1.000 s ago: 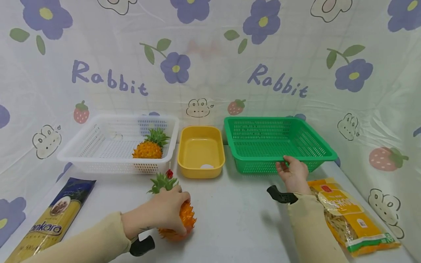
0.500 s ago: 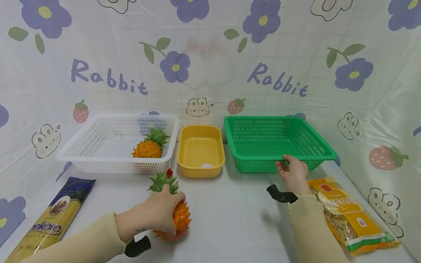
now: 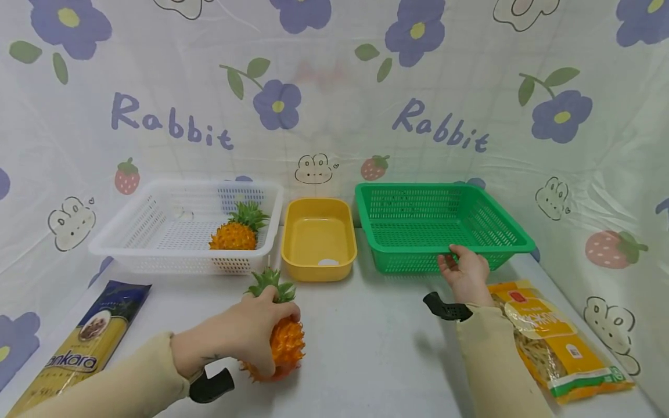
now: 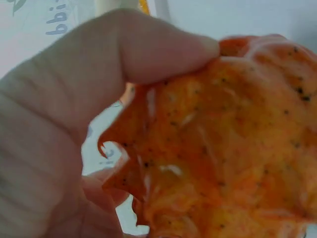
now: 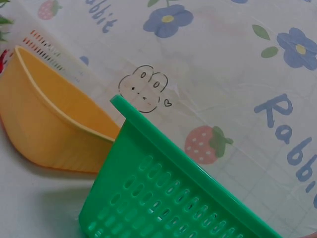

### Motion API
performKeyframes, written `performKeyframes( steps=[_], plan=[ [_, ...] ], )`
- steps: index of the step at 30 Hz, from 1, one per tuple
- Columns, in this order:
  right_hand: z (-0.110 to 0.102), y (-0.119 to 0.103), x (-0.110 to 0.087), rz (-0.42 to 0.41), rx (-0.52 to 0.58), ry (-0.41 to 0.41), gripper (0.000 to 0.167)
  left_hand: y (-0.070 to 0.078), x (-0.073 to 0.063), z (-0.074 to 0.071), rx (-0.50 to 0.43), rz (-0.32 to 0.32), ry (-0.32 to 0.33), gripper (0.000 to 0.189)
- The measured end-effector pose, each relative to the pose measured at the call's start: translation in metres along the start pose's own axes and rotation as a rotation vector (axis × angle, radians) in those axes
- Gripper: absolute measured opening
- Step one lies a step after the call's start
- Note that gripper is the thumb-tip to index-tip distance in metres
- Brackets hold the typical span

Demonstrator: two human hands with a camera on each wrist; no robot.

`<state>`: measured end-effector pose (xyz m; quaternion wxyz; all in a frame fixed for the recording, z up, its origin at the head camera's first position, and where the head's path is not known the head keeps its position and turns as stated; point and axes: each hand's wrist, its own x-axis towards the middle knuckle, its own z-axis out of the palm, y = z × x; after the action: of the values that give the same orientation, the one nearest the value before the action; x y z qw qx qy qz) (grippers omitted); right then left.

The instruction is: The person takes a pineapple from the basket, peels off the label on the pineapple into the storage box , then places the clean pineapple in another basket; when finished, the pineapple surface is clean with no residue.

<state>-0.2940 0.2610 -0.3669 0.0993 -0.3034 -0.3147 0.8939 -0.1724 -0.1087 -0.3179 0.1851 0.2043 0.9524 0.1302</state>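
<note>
My left hand (image 3: 237, 331) grips a toy pineapple (image 3: 286, 348) over the front middle of the table, its green crown (image 3: 272, 284) pointing away from me. The left wrist view shows the thumb (image 4: 168, 52) pressed on the glossy, spiky orange skin. My right hand (image 3: 467, 274) holds the front rim of a green basket (image 3: 405, 251), thumb on top and fingers below. The right wrist view shows this basket's slotted wall but hardly any of the hand. A second pineapple (image 3: 233, 237) lies in the white basket (image 3: 172, 253) at the back left.
Between the baskets stands a yellow tub (image 3: 320, 271) with a small white patch inside. A spaghetti pack (image 3: 86, 348) lies at the left edge, and an orange noodle bag (image 3: 559, 342) at the right, beside my right forearm. A patterned cloth hangs behind.
My left hand has shifted a little to the left, and the pineapple's crown has swung right and slightly up. A small red flower by the crown is now hidden. My right hand stays put.
</note>
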Motion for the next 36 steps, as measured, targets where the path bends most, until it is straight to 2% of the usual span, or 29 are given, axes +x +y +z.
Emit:
performKeyframes(
  steps=[7, 12, 15, 19, 24, 28, 32, 36],
  plan=[
    [-0.001, 0.001, 0.002, -0.005, -0.007, 0.019, 0.087, 0.006, -0.006, -0.016, -0.033, 0.109, 0.078, 0.067],
    [-0.001, 0.001, 0.003, -0.009, -0.009, 0.026, 0.087, 0.010, -0.009, -0.029, -0.039, 0.161, 0.141, 0.071],
    [-0.001, 0.001, 0.002, -0.004, -0.003, 0.022, 0.085, 0.011, -0.010, -0.040, -0.038, 0.177, 0.171, 0.073],
    [-0.001, 0.001, 0.002, -0.003, 0.003, 0.018, 0.083, 0.005, -0.010, -0.061, -0.010, 0.189, 0.250, 0.072],
    [-0.002, 0.001, 0.003, -0.013, -0.004, 0.022, 0.082, -0.018, -0.004, -0.094, 0.063, 0.163, 0.365, 0.074],
    [-0.002, 0.001, 0.002, -0.018, 0.000, 0.019, 0.079, -0.044, 0.001, -0.122, 0.121, 0.093, 0.416, 0.077],
    [-0.001, 0.001, 0.000, -0.022, 0.001, 0.012, 0.073, -0.076, 0.006, -0.144, 0.142, 0.031, 0.401, 0.079],
    [0.001, 0.000, -0.001, -0.028, 0.003, 0.005, 0.072, -0.110, 0.013, -0.154, 0.177, 0.003, 0.367, 0.080]
  ],
)
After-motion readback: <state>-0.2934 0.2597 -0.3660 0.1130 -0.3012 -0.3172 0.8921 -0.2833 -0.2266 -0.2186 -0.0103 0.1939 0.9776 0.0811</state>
